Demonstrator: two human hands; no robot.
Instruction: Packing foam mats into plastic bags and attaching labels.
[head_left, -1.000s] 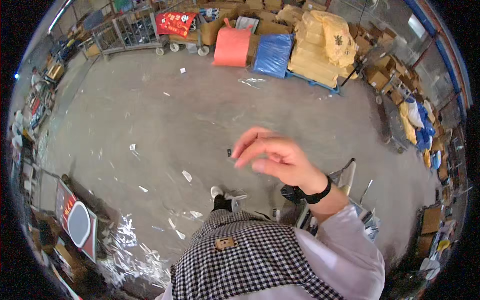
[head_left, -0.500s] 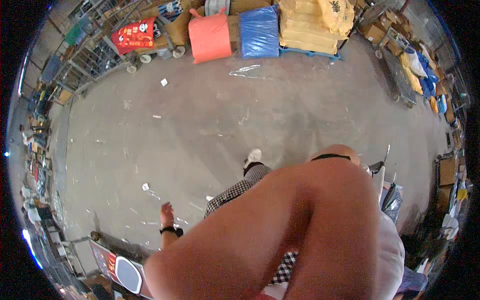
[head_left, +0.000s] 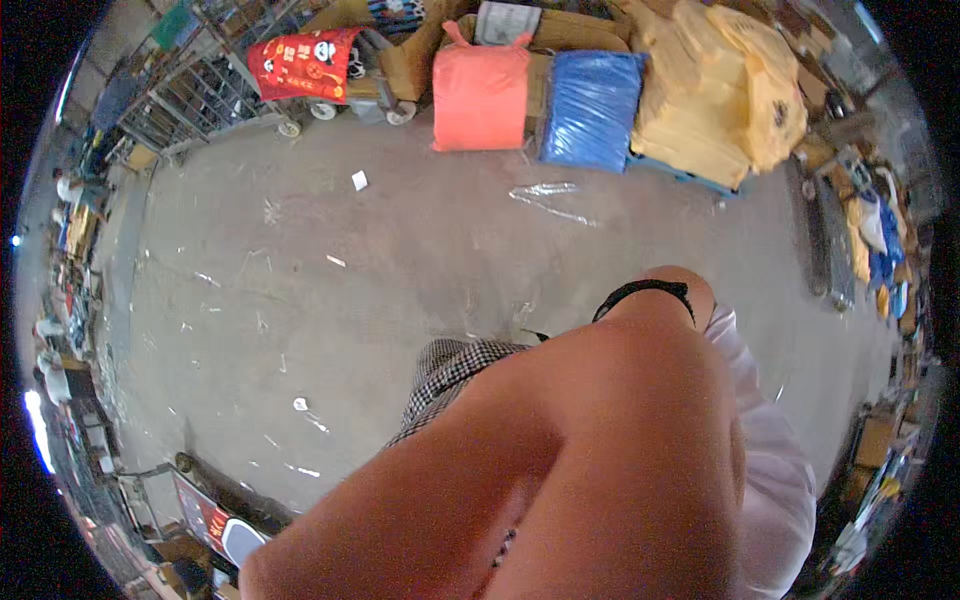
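My right hand looms very large across the lower middle, close to the camera. Its fingers run down past the lower edge, so the tips and anything they might hold are hidden. A dark gap lies between two finger-like parts. A black band circles the wrist, and a white sleeve shows at the right. Behind the hand is a black-and-white checked trouser leg of mine. My left hand is out of the picture.
Along the far side stand a coral-red package, a blue wrapped bundle and yellow sacks on a blue pallet. Wheeled metal carts line the far left. Plastic scraps litter the concrete floor.
My left hand, earlier at the lower left over the floor, has gone from view. The far packages now sit farther right and look larger. The right hand still fills the lower middle.
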